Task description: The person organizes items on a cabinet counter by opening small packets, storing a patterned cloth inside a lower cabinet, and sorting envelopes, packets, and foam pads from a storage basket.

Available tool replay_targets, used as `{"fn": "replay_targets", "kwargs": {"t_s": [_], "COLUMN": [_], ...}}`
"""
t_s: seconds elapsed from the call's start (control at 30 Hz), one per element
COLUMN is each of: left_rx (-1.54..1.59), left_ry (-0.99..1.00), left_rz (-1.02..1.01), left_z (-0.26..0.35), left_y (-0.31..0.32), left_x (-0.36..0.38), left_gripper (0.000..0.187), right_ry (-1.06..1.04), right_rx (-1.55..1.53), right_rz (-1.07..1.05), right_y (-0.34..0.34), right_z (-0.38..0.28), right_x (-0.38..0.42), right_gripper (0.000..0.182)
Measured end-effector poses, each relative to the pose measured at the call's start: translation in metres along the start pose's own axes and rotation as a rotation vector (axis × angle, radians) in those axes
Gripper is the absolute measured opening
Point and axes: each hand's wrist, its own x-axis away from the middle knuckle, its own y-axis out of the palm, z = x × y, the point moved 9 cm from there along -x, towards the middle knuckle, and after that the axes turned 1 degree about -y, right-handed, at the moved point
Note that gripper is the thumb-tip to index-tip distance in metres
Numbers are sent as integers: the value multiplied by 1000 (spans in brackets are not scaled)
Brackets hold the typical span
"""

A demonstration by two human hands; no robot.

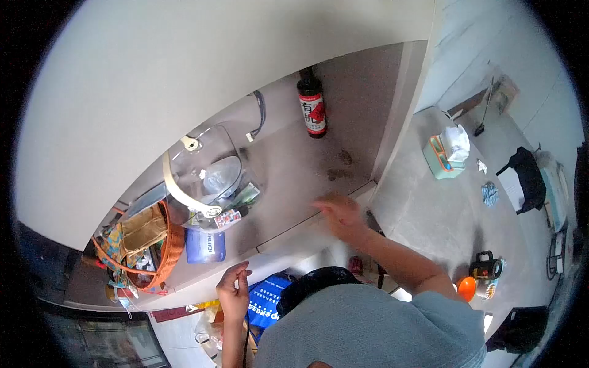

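Note:
My left hand [233, 289] is at the front edge of the shelf, its fingers bent and drawn together; I cannot tell whether anything is between them. Just above it stands a blue-and-white box [206, 245]. My right hand [341, 214] is smeared by motion over the shelf's front edge, in front of some brown stains [341, 165] on the shelf surface [288, 178]. Farther back is a dark bottle [313, 110] with a red and white label. Left of centre lies a clear visor with a cream band [184, 190], beside a small patterned packet [227, 218].
An orange-brown basket [172, 251] full of odds and ends sits at the left. To the right, a grey counter [405, 196] holds a green tissue box [443, 161], an orange bowl [466, 288] and a dark-handled jug [485, 266]. A blue bag [267, 300] is below the shelf.

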Motion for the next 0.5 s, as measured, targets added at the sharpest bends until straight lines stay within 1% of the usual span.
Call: {"fn": "replay_targets", "kwargs": {"t_s": [0.07,0.13,0.2,0.23,0.3,0.33,0.37,0.4,0.47,0.5], "left_rx": [60,48,37,17,1,-6,-13,-42,-49,-53], "left_ry": [-1,21,53,73,116,115,113,121,95,62], "left_rz": [-16,-43,-79,-90,-118,-116,-111,-113,-114,-107], "left_z": [-2,2,8,12,21,24,26,25,31,32], "left_y": [9,19,29,33,44,48,50,54,60,61], "left_x": [-4,-11,-17,-20,-26,-27,-28,-29,-29,-30], "left_gripper": [11,11,12,12,13,14,14,14,14,14], "right_ry": [83,242,451,460,616,593,568,572,611,612], "right_rx": [96,-163,-350,-340,-60,67,190,192,381,376], "right_rz": [268,563,776,796,745,677,604,617,473,478], "right_y": [-47,-88,-111,-116,-125,-122,-116,-114,-100,-101], "right_z": [33,85,149,173,222,236,244,250,257,255], "right_x": [36,63,80,81,83,78,69,66,52,45], "right_gripper": [19,15,25,25,45,57,68,68,84,84]}}
